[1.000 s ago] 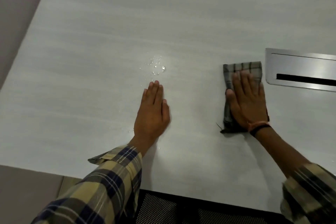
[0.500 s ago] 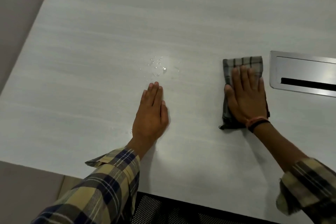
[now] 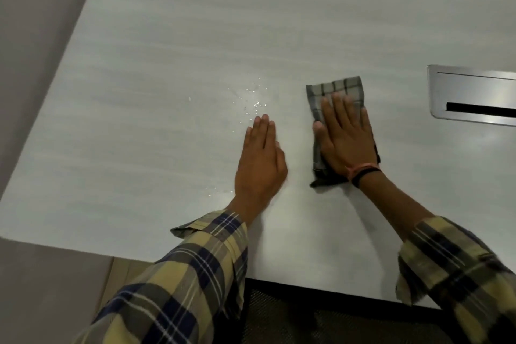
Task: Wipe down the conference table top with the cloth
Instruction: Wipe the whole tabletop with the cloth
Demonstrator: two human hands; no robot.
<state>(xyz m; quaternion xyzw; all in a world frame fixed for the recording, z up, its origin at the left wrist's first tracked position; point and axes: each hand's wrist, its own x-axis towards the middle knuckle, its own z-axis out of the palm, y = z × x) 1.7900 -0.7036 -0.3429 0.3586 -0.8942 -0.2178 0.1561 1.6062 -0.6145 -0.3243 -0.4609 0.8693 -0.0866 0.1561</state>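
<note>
Two hands lie flat on the pale wood-grain bench. Its right hand presses a folded grey checked cloth with straight fingers spread wide, the cloth's far end showing beyond the fingertips. Just left, the left hand rests palm down, fingers straight and together. Water droplets glisten just beyond its fingertips. A metal cable hatch sits at far right.

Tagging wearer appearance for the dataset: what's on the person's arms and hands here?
Both arms wear a plaid shirt, pale yellow with navy and grey checks and thin white lines. The left sleeve has an unbuttoned cuff flaring open. The right sleeve sits further up the forearm. The right wrist carries an orange band and a black band. No gloves or rings visible.
</note>
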